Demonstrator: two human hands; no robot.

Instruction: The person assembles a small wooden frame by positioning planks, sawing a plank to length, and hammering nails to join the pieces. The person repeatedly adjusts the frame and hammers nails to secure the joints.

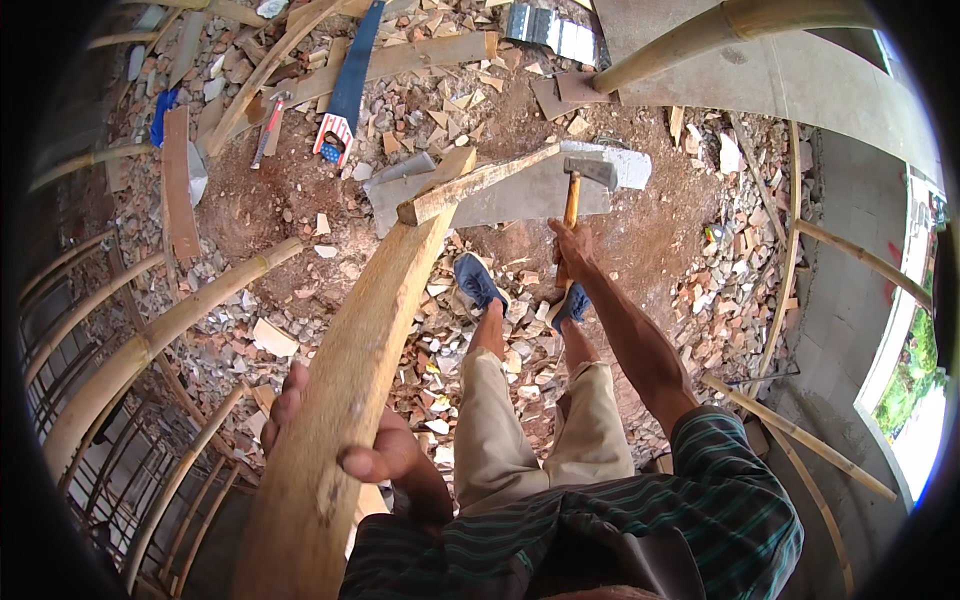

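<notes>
My left hand [375, 455] is closed around a long wooden beam [365, 335], its thumb on the near side and fingertips showing past the far edge. The beam slants from the lower left up toward the middle. Across its far end lies a shorter piece of wood [480, 183], touching it; whether the two are fastened I cannot tell. In my right hand [574, 248] is a hammer [572, 200], gripped by its wooden handle. The dark metal head points up, close to the short piece's right end and apart from the beam.
A handsaw [352, 85] and a small claw hammer [270, 128] lie at the far left. Broken brick rubble [730, 270] covers much of the ground. Bamboo poles [150, 345] stand at the left, another bamboo pole [730, 35] at the far right. A grey board [500, 205] lies beneath the wood.
</notes>
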